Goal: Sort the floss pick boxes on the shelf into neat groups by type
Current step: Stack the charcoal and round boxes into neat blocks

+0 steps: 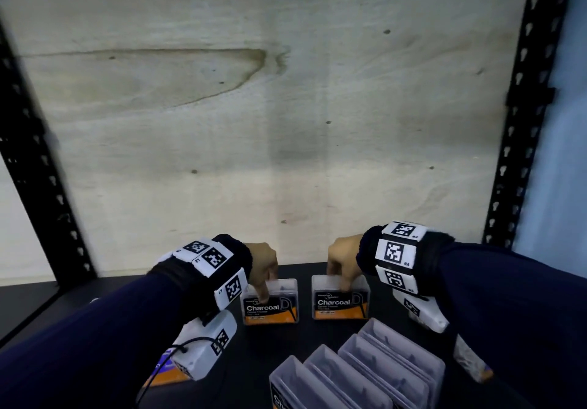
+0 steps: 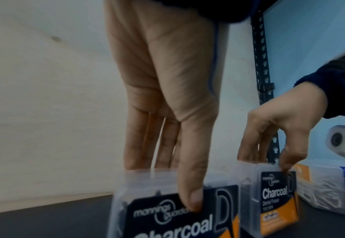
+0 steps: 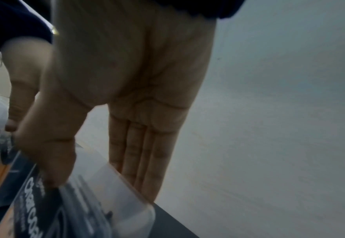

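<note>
Each hand pinches one Charcoal box from above, thumb on the printed front and fingers behind. From the head view, the left hand (image 1: 259, 264) holds the left Charcoal box (image 1: 270, 302) and the right hand (image 1: 344, 261) holds the right Charcoal box (image 1: 340, 298); both boxes stand upright on the dark shelf (image 1: 305, 270), near each other but apart, in front of the pale wooden back panel (image 1: 254, 106). Nearer to the person, a row of clear boxes (image 1: 359, 367) stands packed together, back sides showing. In the left wrist view, the thumb (image 2: 192, 190) of the left hand presses the black label of its box, and the other fingers go down behind the clear lid. To the right, the right hand grips its own box the same way, and further right lie more boxes (image 2: 322, 188), one with a blue label. The right wrist view is blurred; it shows the right thumb (image 3: 51, 161) on the label and straight fingers behind the box.
</note>
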Demonstrator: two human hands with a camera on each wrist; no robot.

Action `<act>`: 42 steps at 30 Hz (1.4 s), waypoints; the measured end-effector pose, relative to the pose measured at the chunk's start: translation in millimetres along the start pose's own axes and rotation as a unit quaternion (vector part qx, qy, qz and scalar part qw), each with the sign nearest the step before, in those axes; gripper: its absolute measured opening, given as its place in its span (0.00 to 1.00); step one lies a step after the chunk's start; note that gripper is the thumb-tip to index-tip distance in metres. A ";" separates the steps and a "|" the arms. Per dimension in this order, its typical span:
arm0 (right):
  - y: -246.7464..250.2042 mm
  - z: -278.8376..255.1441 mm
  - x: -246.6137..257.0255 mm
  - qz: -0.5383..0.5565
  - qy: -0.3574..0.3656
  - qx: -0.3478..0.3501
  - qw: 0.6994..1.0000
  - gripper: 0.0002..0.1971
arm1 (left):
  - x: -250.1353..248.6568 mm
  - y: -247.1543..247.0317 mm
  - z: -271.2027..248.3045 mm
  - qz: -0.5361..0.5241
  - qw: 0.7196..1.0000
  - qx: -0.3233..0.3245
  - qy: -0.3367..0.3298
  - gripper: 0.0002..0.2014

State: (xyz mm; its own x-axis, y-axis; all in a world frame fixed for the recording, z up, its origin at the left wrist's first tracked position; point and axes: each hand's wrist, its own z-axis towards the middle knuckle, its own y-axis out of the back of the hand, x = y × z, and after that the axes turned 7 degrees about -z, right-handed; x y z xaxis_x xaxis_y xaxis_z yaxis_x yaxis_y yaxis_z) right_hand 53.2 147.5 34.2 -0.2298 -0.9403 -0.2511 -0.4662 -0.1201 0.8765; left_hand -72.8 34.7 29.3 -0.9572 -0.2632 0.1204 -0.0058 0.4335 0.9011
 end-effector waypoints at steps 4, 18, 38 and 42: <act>2.2 7.5 4.4 0.003 0.013 -0.013 1.000 0.22 | -2.4 0.8 4.2 -0.011 1.000 -0.013 -0.005 0.29; -3.4 -49.5 4.6 0.030 -0.010 -0.012 0.999 0.25 | -21.3 6.4 -16.5 -0.128 0.982 -0.066 -0.121 0.23; -68.4 -119.4 -4.1 0.066 -0.119 0.086 0.987 0.22 | -118.7 3.3 -14.5 -0.122 0.964 0.060 -0.230 0.23; -80.9 -114.8 0.2 0.084 -0.141 0.066 0.984 0.22 | -119.7 4.0 -10.8 -0.131 0.962 0.064 -0.230 0.22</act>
State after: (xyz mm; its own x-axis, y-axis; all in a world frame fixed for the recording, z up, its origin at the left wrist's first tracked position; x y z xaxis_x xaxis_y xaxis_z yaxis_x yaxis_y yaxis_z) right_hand 189.0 120.4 10.4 -0.5317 -0.8158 -0.2277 -0.5043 0.0889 0.8589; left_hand 44.9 58.6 23.0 -0.9446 0.0191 -0.3276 -0.2715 0.5153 0.8129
